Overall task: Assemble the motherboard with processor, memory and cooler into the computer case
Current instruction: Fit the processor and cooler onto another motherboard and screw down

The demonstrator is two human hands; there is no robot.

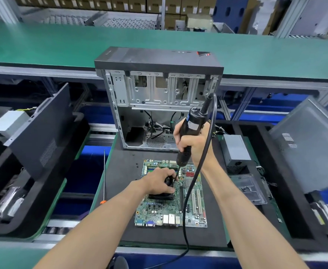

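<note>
Left hand (160,182) grips the cooler (162,195) while right hand (193,146) grips the driver (188,134) screwing it down; board (171,208) not yet in the case (159,105).

Left hand (160,182) hides cooler (162,197) top; driver bit tip unclear

A green motherboard (171,195) is laid flat on a black mat on the tabletop, its rear ports turned toward the near edge. White expansion slots and a long black slot are seen on its right half. A black cooler (161,195) is seated on the board left of centre, partly covered from above. Memory (160,168) is fitted along the far edge. The open computer case (159,105) is stood upright just beyond the board, its bare metal interior exposed.
</note>
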